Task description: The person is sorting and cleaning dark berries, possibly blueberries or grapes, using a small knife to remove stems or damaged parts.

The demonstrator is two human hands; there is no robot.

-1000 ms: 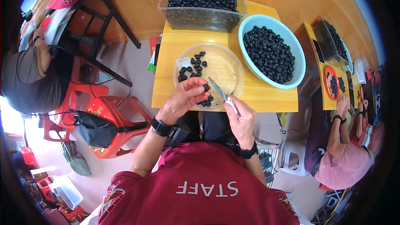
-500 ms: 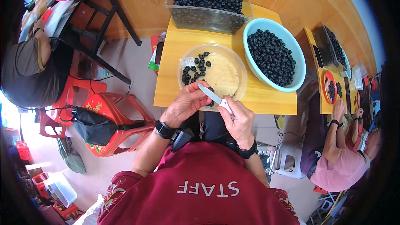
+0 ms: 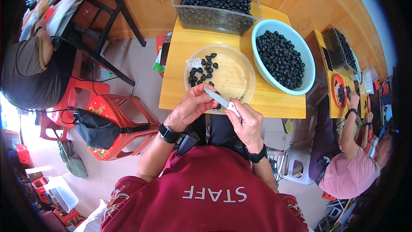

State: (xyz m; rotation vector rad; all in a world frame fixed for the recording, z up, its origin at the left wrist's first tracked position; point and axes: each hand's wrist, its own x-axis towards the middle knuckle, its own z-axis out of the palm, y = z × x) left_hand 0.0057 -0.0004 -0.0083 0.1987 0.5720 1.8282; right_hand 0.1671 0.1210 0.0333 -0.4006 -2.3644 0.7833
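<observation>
Left hand (image 3: 192, 105): its grip is pinched nearly closed, thumb and fingertips around one bead.
Bead (image 3: 217, 93): at the left fingertips, above the near side of the dish (image 3: 234, 71), mostly hidden by the knife; I cannot tell which face is turned to the blade.
Right hand (image 3: 248, 122): its grip is wrapped closed on the pale handle of the knife (image 3: 218, 98).
Blade: slants across in front of the left fingertips, its tip pointing toward the left hand; whether it bites into the bead cannot be told.
Pinch: best kept firm on the bead's sides, with the left fingertips tucked behind the edge's path.
Stroke: a short, light one seems right, since a slip with this slant could carry the tip into the left fingers.
Turning: rolling the bead between thumb and finger likely serves better than swinging the knife around it.
Bead surface: probably smooth and small enough to spin under pressure, so force should build slowly.
Dish: specks lie on its bare right part; working over it should catch any scraps.
Loose beads (image 3: 203, 77): gathered mostly on the dish's left, best left apart from the specks.
Bowl (image 3: 264, 73): stands right of the dish on the desk (image 3: 176, 81), heaped with beads.
Bin (image 3: 244, 28): clear, full of beads, at the desk's far edge.
</observation>
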